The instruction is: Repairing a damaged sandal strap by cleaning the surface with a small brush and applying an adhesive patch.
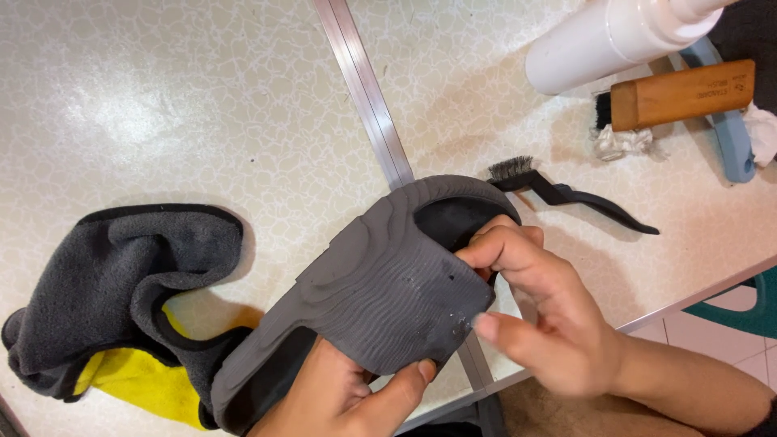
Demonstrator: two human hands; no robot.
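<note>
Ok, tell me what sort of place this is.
Probably a home table used for cleaning footwear. Both hands hold a grey slide sandal over a pale crackle-patterned tabletop, with a small black brush, a wooden-backed brush and a grey-and-yellow cloth nearby.

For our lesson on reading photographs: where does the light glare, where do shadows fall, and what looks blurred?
Head view: glare whitens the table upper left; the white bottle is near and soft-edged; the cloth casts a shadow rightward; the slide sandal and both hands look sharp.
</note>
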